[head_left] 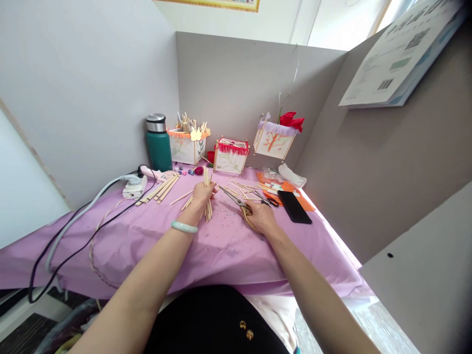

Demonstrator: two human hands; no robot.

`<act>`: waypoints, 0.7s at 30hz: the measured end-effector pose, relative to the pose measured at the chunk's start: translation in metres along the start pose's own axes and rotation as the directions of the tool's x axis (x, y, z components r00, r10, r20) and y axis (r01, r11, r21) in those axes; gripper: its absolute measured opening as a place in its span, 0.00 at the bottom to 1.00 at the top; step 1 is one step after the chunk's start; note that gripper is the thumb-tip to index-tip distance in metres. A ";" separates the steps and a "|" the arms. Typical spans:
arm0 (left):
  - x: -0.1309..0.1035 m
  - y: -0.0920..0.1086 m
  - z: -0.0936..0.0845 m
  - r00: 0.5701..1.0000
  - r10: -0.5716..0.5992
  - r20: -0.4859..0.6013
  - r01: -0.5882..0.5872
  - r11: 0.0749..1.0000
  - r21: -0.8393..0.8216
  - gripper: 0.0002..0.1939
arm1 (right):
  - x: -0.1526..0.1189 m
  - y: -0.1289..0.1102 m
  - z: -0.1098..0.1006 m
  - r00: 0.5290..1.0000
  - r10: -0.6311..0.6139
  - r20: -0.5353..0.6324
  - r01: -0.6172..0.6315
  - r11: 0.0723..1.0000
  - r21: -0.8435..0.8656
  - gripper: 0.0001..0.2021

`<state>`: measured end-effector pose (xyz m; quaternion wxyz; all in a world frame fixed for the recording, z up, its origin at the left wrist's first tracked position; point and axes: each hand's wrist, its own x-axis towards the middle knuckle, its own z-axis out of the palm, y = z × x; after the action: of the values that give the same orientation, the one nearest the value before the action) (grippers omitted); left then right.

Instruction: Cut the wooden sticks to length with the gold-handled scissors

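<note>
My left hand is closed around a bundle of thin wooden sticks, held roughly upright above the purple cloth. In my right hand is a pair of scissors with gold handles, its blades pointing left toward the bundle. The blade tips lie close to the left hand, apart from the sticks as far as I can see. Short cut sticks lie scattered behind the scissors. Several longer flat sticks rest to the left of my left hand.
Three decorated paper boxes, one stick-filled, one red-fringed, one hung up, are at the back. A green bottle and a power strip stand left. A phone and black-handled scissors lie right.
</note>
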<state>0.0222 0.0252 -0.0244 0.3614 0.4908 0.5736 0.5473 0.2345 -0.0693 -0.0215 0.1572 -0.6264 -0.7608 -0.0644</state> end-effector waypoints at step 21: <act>-0.016 0.016 0.000 0.996 -0.051 0.069 0.059 0.992 -0.110 0.12 | -0.001 -0.001 -0.002 1.000 0.000 -0.001 0.000 1.000 -0.004 0.14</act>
<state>0.0287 0.0085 -0.0106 0.4220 0.4717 0.5430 0.5518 0.2340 -0.0704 -0.0201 0.1562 -0.6267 -0.7605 -0.0663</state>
